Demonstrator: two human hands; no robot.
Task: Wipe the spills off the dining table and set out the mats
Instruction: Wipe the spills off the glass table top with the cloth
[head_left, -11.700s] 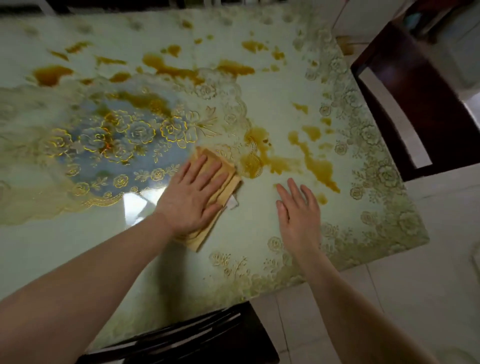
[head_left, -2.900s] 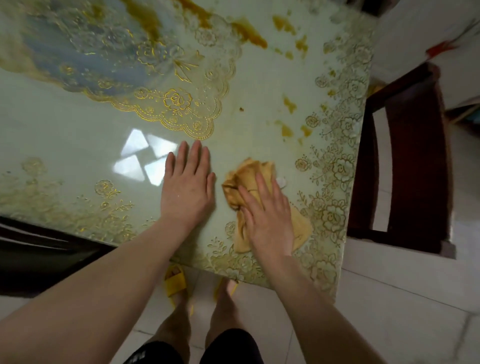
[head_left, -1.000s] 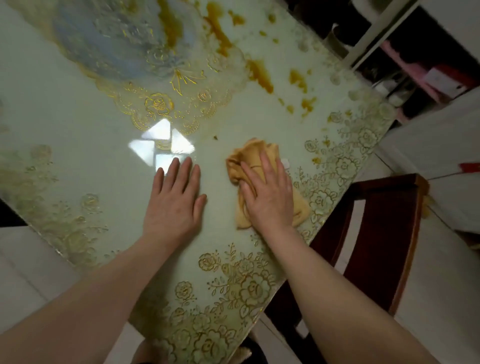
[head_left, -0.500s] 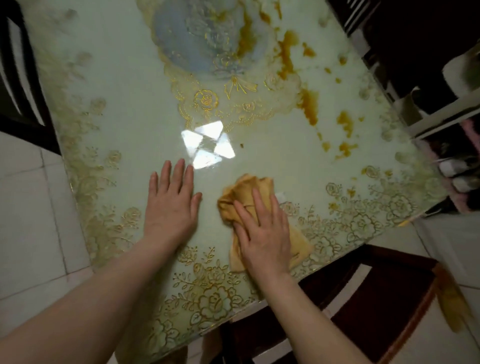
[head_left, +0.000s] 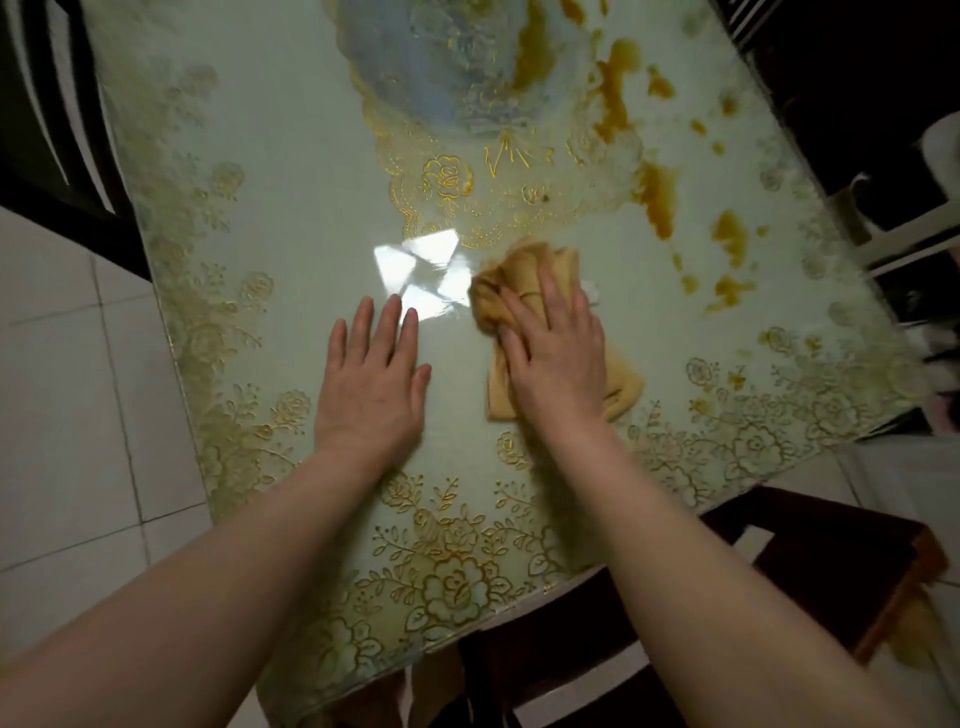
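from the head view, the person stood at a near corner of the glossy pale-green surface (head_left: 291, 182), both arms reaching out over it. the right hand (head_left: 556, 358) lay on top of a bunched tan cloth (head_left: 524, 270), its fingers (head_left: 550, 291) spread and nearly straight, pressing the cloth down rather than gripping it. the cloth sat just beside a bright patch of glare (head_left: 421, 265) and at the near rim of the blue and gold medallion pattern (head_left: 467, 78). the left hand (head_left: 371, 384) rested flat on the bare surface just to the left of the cloth, fingers (head_left: 389, 322) released and holding nothing, apparently as a brace.

amber spills (head_left: 657, 195) lay beyond and to the right of the cloth, some across the medallion and some trailing toward the right edge. no mats were in sight, so i judged the wiping only partly done.

what worried me: the cloth was crumpled, so a broad sweep might smear the liquid instead of lifting it. a push to the right could drive the drops nearest that edge over the rim. a dark wooden chair (head_left: 831, 561) stood tucked at the near edge, and drips from there could land on it. the bracing palm might slide on that slick surface if it got wet.
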